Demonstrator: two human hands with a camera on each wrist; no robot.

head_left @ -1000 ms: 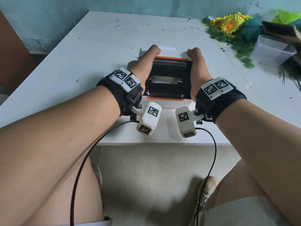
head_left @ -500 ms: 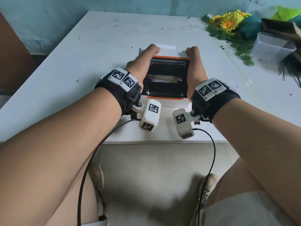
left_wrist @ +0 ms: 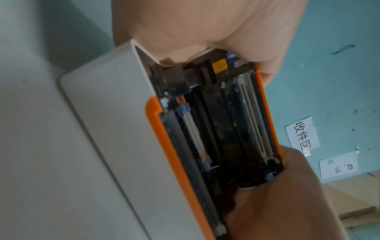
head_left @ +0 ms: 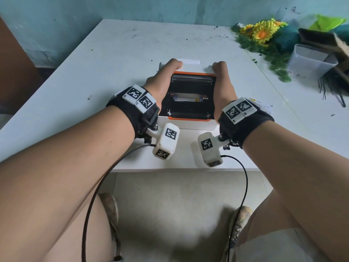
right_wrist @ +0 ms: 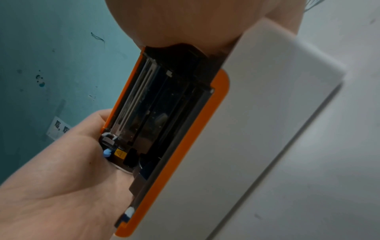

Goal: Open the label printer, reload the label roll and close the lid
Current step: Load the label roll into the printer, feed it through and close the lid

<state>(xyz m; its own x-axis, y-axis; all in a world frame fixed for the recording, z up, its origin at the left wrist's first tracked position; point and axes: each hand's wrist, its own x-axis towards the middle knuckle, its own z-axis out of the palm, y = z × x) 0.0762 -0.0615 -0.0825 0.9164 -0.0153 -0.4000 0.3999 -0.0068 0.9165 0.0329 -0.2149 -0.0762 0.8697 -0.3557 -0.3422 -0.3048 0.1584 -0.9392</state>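
A white label printer (head_left: 187, 124) with orange trim stands near the table's front edge, its lid (head_left: 192, 73) raised a little over a dark inside. A pale strip with a yellow warning sticker (head_left: 187, 98) shows in the gap. My left hand (head_left: 164, 80) grips the lid's left side and my right hand (head_left: 221, 80) grips its right side, with fingers curled over the far edge. The left wrist view shows the orange-rimmed opening (left_wrist: 226, 121) between both hands. A white label strip (head_left: 188, 62) sticks out behind the lid.
The white table (head_left: 94, 72) ends close behind my wrists. At the back right lie artificial sunflowers (head_left: 262, 33) and a clear plastic tub (head_left: 309, 61). A small paper slip (head_left: 262, 104) lies right of the printer. A teal wall rises behind.
Both hands have stayed on the lid's sides. The lid's opening looks about the same; only the head view has shifted slightly.
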